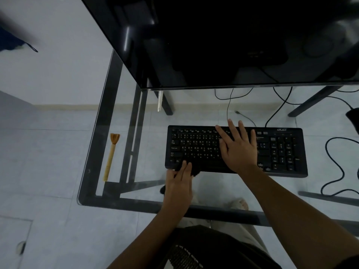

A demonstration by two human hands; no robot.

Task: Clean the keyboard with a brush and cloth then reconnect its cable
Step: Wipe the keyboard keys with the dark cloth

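A black keyboard (281,150) lies on the glass desk (124,113). My right hand (237,146) rests flat on its middle keys, fingers spread. My left hand (179,181) presses a dark cloth (195,171) against the keyboard's front left edge; most of the cloth is hidden under the hand. A wooden-handled brush (111,156) lies on the glass to the left, bristles pointing away from me. The keyboard's thin cable (229,105) runs from its back edge up behind the monitor.
A large dark monitor (213,41) overhangs the back of the desk. Several black cables (338,171) loop on the floor at the right, seen through the glass. The desk's dark frame (101,133) runs along the left and front edges.
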